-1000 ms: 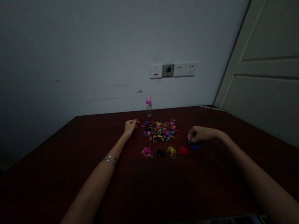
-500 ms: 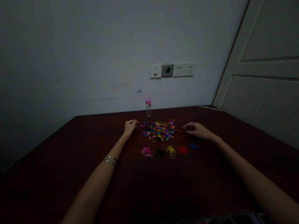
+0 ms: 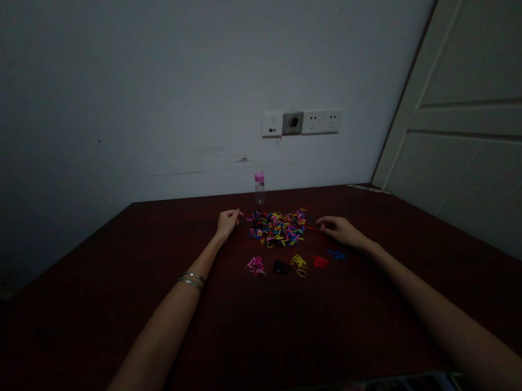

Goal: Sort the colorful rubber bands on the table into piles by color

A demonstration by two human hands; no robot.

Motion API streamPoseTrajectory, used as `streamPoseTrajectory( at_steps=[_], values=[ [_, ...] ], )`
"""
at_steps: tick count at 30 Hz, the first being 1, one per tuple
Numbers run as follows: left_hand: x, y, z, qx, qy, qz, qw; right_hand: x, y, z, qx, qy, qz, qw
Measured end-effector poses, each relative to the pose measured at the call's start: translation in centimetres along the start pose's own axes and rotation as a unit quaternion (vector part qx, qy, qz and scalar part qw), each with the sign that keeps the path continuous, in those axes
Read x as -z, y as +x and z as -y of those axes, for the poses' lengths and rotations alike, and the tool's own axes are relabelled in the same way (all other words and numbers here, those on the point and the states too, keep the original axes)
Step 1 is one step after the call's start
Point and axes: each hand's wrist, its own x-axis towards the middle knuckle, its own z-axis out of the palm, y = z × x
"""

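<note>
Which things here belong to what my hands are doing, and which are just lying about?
Seemingly in the job:
mixed heap of bands, between left hand and right hand
pink bands, black bands, yellow bands, red bands, blue bands

Apparently just there:
bottle behind the heap
wall sockets
door

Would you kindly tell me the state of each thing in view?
Mixed pile: loosely spread
Pink cluster: loose
Black cluster: bunched
Yellow cluster: loose
Red cluster: bunched
Blue cluster: loose
Bottle: upright, contents unclear
Left hand: fingers curled
Right hand: at red strand, grip unclear
Bracelets: worn
Rightmost sockets: nothing plugged in
</note>
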Motion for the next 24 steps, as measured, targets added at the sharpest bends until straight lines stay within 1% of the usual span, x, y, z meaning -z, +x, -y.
streamPoseTrajectory(
  at_steps=[4, 7, 9, 11, 14, 17, 19, 21, 24],
  values=[
    [0.0, 0.1, 0.2, 0.004, 0.011, -0.002, 1.000, 0.3, -0.1, 0.1, 0.005, 0.011, -0.019, 1.000],
    [-0.1, 0.2, 0.2, 0.006, 0.014, -0.004, 1.000, 0.7, -0.1, 0.8, 0.010, 0.033, -0.041, 0.999],
    [-0.1, 0.1, 0.1, 0.001, 0.014, -0.005, 1.000, 0.8, 0.0, 1.9, 0.012, 0.058, -0.050, 0.997],
    [0.0, 0.0, -0.2, 0.000, 0.015, -0.004, 1.000, 0.7, 0.2, 3.8, 0.017, 0.093, -0.046, 0.994],
    [0.1, -0.3, -0.6, 0.000, 0.017, 0.000, 1.000, -0.1, 0.7, 7.8, 0.062, 0.134, -0.009, 0.989],
    [0.1, -0.5, -0.8, -0.004, 0.017, 0.000, 1.000, -1.4, 1.0, 12.1, 0.118, 0.139, 0.078, 0.980],
    [0.0, -0.5, -0.8, -0.004, 0.013, 0.003, 1.000, -2.4, 1.2, 14.4, 0.151, 0.126, 0.124, 0.973],
    [0.0, -0.4, -0.7, -0.002, 0.009, 0.005, 1.000, -3.4, 1.5, 16.2, 0.180, 0.118, 0.166, 0.962],
    [0.0, -0.4, -0.5, -0.008, 0.007, 0.010, 1.000, -4.8, 1.9, 17.7, 0.200, 0.095, 0.203, 0.954]
  ],
)
